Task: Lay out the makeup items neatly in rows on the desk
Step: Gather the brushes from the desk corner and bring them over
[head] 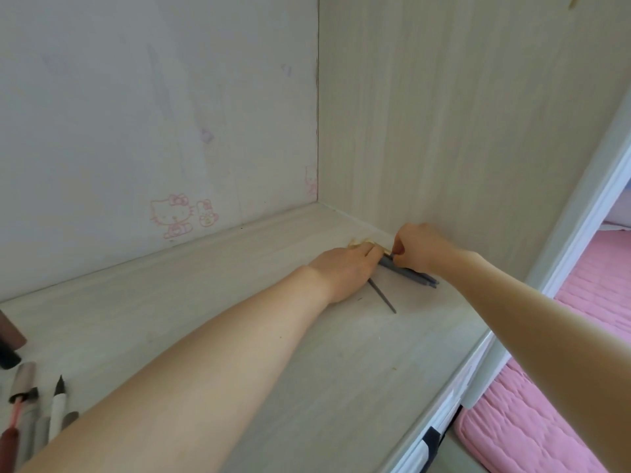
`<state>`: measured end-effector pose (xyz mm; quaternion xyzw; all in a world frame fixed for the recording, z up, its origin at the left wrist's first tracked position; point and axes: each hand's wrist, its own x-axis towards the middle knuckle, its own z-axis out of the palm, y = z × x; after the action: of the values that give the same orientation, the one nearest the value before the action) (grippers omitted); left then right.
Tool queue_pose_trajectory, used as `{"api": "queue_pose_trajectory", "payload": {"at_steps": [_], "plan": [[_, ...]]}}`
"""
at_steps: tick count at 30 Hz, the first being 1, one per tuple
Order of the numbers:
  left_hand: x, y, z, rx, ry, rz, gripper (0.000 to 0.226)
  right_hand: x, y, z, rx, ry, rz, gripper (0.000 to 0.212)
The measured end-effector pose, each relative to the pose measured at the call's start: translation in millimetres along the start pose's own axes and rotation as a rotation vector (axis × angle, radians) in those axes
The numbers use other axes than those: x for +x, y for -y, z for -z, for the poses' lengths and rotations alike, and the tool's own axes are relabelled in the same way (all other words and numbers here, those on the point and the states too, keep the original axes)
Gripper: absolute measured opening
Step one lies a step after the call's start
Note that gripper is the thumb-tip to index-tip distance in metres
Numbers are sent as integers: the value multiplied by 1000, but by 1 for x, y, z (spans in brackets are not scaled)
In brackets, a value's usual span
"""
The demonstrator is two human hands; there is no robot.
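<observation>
Both arms reach to the far right corner of the pale wood desk. My left hand lies palm down over a gold-coloured item, with a thin dark pencil sticking out from under it. My right hand pinches the end of a bundle of grey-blue makeup pencils that lie on the desk by the side panel. At the near left edge lie several more makeup pens, among them a white one with a dark brush tip.
A back wall with pink cat stickers and a wooden side panel close the corner. A brown tube stands at the left edge. Past the desk's right edge lies a pink quilted mattress.
</observation>
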<state>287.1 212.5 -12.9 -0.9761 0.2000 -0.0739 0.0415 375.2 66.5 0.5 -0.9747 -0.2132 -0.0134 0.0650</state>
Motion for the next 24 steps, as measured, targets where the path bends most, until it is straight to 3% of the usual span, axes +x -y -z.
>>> {"api": "queue_pose_trajectory", "payload": {"at_steps": [3,7,11,15,18,24], "plan": [[4,-3,-3,101,2,-22,41,1,-2,-1,-5,0,-15,20],[4,0,-2,164,7,-41,36,3,-7,-2,-25,-14,-16,22],[2,4,-2,-2,-7,-45,44,2,-10,-2,-23,13,-39,17],[5,1,2,-56,82,9,59,1,-8,0,2,18,-61,15],[4,-4,3,26,64,-48,51,2,-10,1,41,-1,-83,25],[-6,-8,3,125,16,-69,27,3,-4,-2,-123,105,-67,18]]}}
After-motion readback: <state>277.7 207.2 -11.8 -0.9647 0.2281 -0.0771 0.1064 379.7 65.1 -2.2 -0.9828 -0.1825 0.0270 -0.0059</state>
